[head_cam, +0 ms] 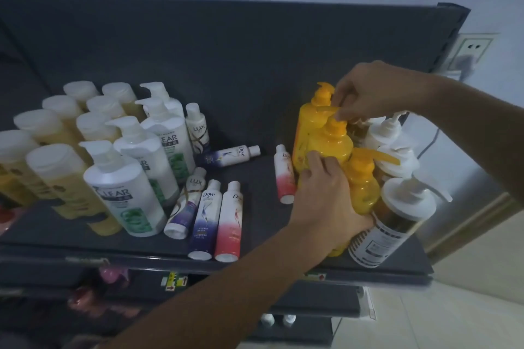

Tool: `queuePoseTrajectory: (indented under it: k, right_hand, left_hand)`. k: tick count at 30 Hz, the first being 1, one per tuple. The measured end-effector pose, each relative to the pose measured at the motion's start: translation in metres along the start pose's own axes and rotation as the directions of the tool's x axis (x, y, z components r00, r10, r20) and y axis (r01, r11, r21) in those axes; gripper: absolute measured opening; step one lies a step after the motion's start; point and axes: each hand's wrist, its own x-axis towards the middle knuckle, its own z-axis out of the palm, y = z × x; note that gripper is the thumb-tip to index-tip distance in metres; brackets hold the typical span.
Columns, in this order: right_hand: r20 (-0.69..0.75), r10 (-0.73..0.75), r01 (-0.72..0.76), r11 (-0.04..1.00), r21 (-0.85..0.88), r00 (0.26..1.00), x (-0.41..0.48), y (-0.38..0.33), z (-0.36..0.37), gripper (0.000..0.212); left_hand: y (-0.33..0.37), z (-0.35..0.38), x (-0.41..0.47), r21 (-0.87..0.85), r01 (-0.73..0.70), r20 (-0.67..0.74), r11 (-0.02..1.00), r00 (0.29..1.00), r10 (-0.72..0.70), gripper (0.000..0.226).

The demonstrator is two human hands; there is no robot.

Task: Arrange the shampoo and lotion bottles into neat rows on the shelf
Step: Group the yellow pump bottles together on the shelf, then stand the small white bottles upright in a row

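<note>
On the dark shelf, three yellow pump bottles stand in a line at the right. My left hand wraps the side of the middle yellow bottle and rests against the front one. My right hand pinches the pump head of that middle bottle, just in front of the rear yellow bottle. White Clear pump bottles and pale yellow capped bottles stand in rows at the left. Small Dove bottles and Lux bottles lie flat in the middle.
White-capped pump bottles crowd the shelf's right end, one leaning over the front edge. A pink Dove bottle lies beside the yellow ones. Lower shelves hold more goods. A wall socket sits at the right.
</note>
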Motion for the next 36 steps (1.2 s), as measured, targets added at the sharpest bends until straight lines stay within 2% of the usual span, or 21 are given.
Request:
queuePoseTrajectory:
  k: [5,8,10,13,14,16,19,21,24,27,30,33,36]
  right_hand:
    - [-0.032,-0.028,0.025,0.995,-0.102,0.999,-0.005,-0.015,-0.003,0.039]
    - [-0.096,-0.081,0.074,0.995,-0.070,0.992,-0.003,-0.039,-0.007,0.038]
    - [-0.115,-0.111,0.109,0.994,-0.030,0.987,0.003,-0.061,-0.004,0.038]
    - [-0.092,-0.148,0.150,0.989,0.015,0.985,0.018,-0.096,0.011,0.039]
    - [-0.067,-0.150,0.151,0.988,0.023,0.986,0.023,-0.108,0.020,0.038]
    - [-0.004,-0.143,0.143,0.989,0.033,0.990,0.035,-0.127,0.044,0.039]
    - [0.149,-0.090,0.082,0.995,0.055,0.985,0.053,-0.145,0.093,0.045]
    - [0.282,-0.049,0.036,0.998,0.052,0.958,0.063,-0.149,0.127,0.055]
    - [0.408,-0.009,-0.015,0.998,0.055,0.913,0.074,-0.152,0.165,0.068]
    - [0.425,-0.022,-0.040,0.990,0.137,0.905,0.083,-0.159,0.188,0.076]
    - [0.443,-0.037,-0.070,0.972,0.223,0.896,0.091,-0.165,0.203,0.052]
    - [0.456,-0.004,-0.104,0.972,0.210,0.890,0.106,-0.165,0.215,0.026]
    - [0.460,0.124,-0.251,0.941,0.226,0.879,0.118,-0.161,0.220,0.015]
  left_hand:
    - [0.000,-0.001,-0.002,0.003,-0.036,0.050,0.999,0.998,0.036,0.100]
    - [-0.019,-0.019,-0.003,0.028,-0.049,0.205,0.998,0.978,0.043,0.103]
    - [-0.049,-0.039,-0.001,0.066,0.003,0.279,0.998,0.960,-0.021,0.089]
    - [-0.117,-0.072,0.007,0.232,0.130,0.237,0.964,0.954,-0.185,0.057]
    - [-0.139,-0.083,0.010,0.296,0.162,0.225,0.941,0.946,-0.233,0.053]
    - [-0.175,-0.097,0.016,0.404,0.181,0.289,0.897,0.905,-0.313,0.057]
    - [-0.208,-0.103,0.024,0.516,0.075,0.459,0.853,0.817,-0.349,0.081]
    - [-0.222,-0.099,0.031,0.548,-0.007,0.540,0.837,0.767,-0.347,0.088]
    - [-0.230,-0.091,0.043,0.567,-0.095,0.597,0.818,0.732,-0.329,0.070]
    - [-0.226,-0.089,0.050,0.607,-0.183,0.575,0.773,0.773,-0.268,0.048]
    - [-0.223,-0.087,0.055,0.641,-0.194,0.581,0.742,0.754,-0.305,0.045]
    - [-0.218,-0.083,0.067,0.645,-0.202,0.581,0.737,0.756,-0.301,0.045]
    - [-0.216,-0.080,0.075,0.655,-0.161,0.553,0.738,0.767,-0.324,0.046]
